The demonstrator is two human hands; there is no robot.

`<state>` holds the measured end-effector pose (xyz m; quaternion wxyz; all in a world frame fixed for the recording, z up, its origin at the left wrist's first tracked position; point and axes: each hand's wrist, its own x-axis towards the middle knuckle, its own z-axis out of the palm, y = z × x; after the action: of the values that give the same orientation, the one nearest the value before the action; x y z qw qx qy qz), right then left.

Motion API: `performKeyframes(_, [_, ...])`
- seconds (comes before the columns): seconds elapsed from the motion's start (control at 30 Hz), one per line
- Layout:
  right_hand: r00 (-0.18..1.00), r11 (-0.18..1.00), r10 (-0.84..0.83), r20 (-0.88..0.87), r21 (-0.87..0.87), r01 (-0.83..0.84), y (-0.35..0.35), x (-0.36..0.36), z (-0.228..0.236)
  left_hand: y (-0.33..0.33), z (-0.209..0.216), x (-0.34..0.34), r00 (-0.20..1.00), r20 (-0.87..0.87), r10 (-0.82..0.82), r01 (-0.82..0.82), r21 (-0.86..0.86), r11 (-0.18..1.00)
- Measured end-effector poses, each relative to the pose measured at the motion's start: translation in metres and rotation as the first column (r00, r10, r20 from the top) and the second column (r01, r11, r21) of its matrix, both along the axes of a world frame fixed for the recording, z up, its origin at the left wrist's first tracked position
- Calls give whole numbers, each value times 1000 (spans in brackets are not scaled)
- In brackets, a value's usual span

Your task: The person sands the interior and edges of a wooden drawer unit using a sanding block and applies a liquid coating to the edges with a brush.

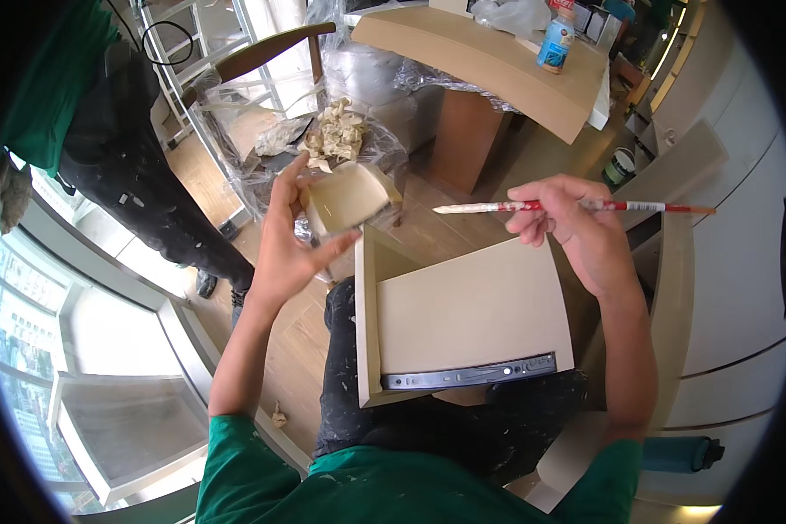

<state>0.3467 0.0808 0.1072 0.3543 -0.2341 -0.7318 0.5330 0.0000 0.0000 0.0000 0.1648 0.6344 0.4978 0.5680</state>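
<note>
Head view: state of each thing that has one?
Small tray: held in left hand, tilted, cream-coated inside.
Paintbrush: held in right hand, bristles whitish, pointing left.
Drawer box: on the lap.
Metal slide: attached to its side.
Blue-labelled bottle: upright.
Cream scraps: crumpled, heaped.

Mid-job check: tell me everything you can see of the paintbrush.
The paintbrush is long and slim, with a narrow, tapering head coated in pale cream. Its red shaft bears whitish smears and, farther back, a pale printed band; the tail end looks orange-brown. It lies nearly level across the picture, head to the left, in the grip of the right hand, between thumb and fingers. Nothing else appears to touch it. The shaft's material and whether the coating is wet can't be told.
</note>
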Motion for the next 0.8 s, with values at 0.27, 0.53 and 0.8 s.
performKeyframes(0.27, [955,984,-94,-280,-174,46,15,36,-30,97,-121,-88,838,-129,531,-545,-123,830])
performKeyframes(0.53, [916,988,-71,-395,-157,9,16,89,-63,136,-216,-125,711,-242,661,-699,-143,700])
performKeyframes(0.8, [871,974,-190,-452,-196,111,9,97,-75,146,-244,-146,633,-415,654,-730,-38,682])
